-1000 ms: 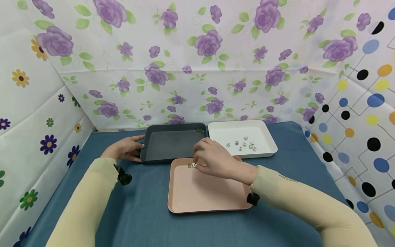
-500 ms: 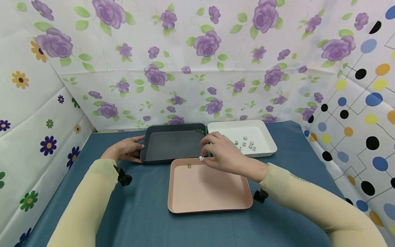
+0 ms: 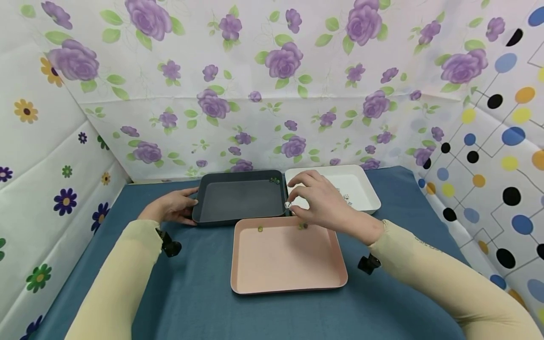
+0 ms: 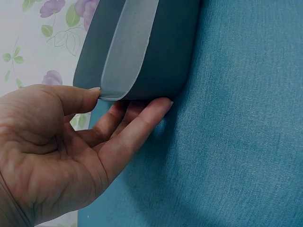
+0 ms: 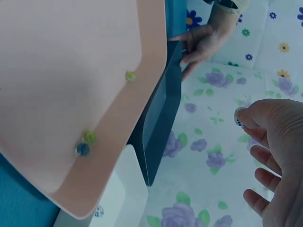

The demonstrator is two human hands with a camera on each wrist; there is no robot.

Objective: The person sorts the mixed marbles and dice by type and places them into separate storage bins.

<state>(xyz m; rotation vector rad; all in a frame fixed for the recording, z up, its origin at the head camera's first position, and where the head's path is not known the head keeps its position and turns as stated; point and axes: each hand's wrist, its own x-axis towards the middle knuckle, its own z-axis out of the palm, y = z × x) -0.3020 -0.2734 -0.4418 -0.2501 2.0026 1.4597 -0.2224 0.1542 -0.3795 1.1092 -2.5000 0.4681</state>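
Note:
In the head view my right hand (image 3: 320,198) pinches a white die (image 3: 288,205) between thumb and index finger, above the front left corner of the white tray (image 3: 374,202). The same die (image 5: 239,117) shows at the fingertips in the right wrist view; the other fingers are loosely bent. My left hand (image 3: 174,207) holds the left end of the dark grey tray (image 3: 238,200). In the left wrist view its thumb lies on the tray's rim (image 4: 113,98), with fingers against the outer wall. Several dice (image 3: 346,197) lie in the white tray, partly hidden by my right hand.
Nearest me lies a pink tray (image 3: 289,264) with a yellow-green marble (image 5: 130,75), another one (image 5: 89,137) and a blue marble (image 5: 82,149). Green marbles (image 3: 274,180) sit in the dark tray's back right corner. Flowered cloth (image 3: 238,113) rises behind the trays.
My right hand has moved right and away from me with the die, from over the pink tray to the white tray's edge. Marbles it covered now show. The left hand stays put.

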